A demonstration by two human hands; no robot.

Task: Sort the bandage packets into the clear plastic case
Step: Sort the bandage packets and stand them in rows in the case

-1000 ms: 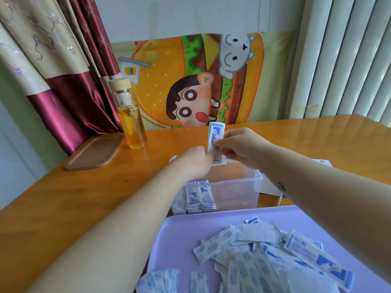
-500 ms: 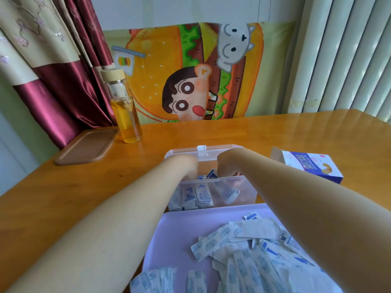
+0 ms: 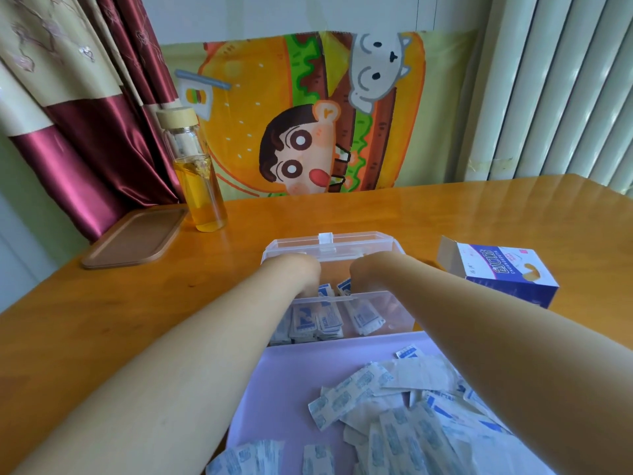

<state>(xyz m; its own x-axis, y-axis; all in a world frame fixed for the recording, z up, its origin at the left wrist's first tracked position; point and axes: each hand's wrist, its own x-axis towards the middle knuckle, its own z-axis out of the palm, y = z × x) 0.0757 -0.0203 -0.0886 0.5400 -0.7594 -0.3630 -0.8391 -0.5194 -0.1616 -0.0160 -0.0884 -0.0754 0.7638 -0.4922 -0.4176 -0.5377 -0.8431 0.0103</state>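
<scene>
The clear plastic case (image 3: 394,311) stands open mid-table, its lid (image 3: 359,241) tipped back. Both my hands are lowered into it from above. My left hand (image 3: 301,274) is at the left side and my right hand (image 3: 364,270) at the right side. Their fingers are hidden below the rim and behind the wrists. A blue-and-white bandage packet (image 3: 344,286) stands upright between the two hands; I cannot tell whether either grips it. Stacked packets (image 3: 322,322) lie in the case's left half. Several loose packets (image 3: 394,409) are heaped on the purple tray (image 3: 281,389).
A blue-and-white bandage box (image 3: 503,269) lies open to the right of the case. A glass bottle of yellow liquid (image 3: 198,180) and a brown tray (image 3: 133,238) sit at the back left of the wooden table (image 3: 85,320). Curtains and a cartoon cloth hang behind.
One second ago both hands held a packet up above the case. They have since dropped into the case and stay there; the view has tilted, which reveals the box.
</scene>
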